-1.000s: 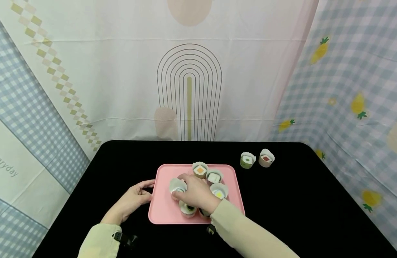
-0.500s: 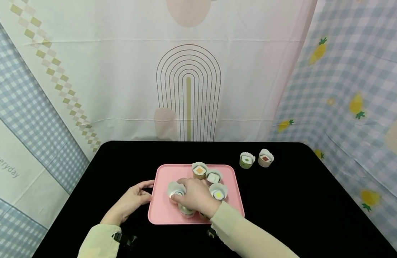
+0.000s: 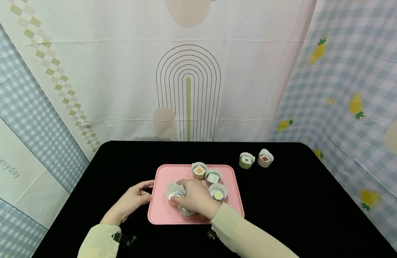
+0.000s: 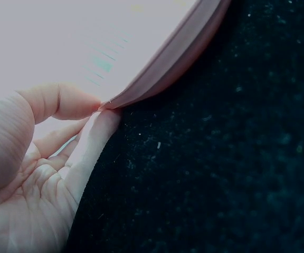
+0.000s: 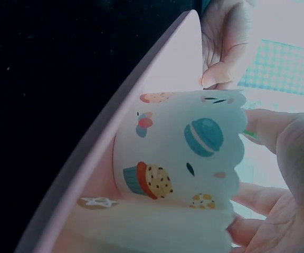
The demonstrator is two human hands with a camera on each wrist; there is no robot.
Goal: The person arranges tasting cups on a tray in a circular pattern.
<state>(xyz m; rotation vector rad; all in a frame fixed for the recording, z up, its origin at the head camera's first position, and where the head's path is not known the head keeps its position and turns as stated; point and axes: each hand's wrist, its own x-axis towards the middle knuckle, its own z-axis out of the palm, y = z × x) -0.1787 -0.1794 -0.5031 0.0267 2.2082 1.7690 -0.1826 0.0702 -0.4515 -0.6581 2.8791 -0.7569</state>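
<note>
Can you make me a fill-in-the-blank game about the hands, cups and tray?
1. While the right hand holds a paper baking cup, the left hand pinches the rim of the ____ tray.
2. Exactly ____ paper baking cups stand outside the tray.
3. The diamond in the tray cup farthest from the person is ____.
4. The table is ____.

Missing words: pink; two; orange; black.

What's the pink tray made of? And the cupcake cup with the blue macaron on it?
The pink tray looks like hard plastic with a smooth, matte finish: its colour is even and its rim rounded, though painted metal could look similar. The cupcake cup looks like stiff, fairly matte paper, maybe lightly coated: thin wavy edge, printed pictures.
</note>
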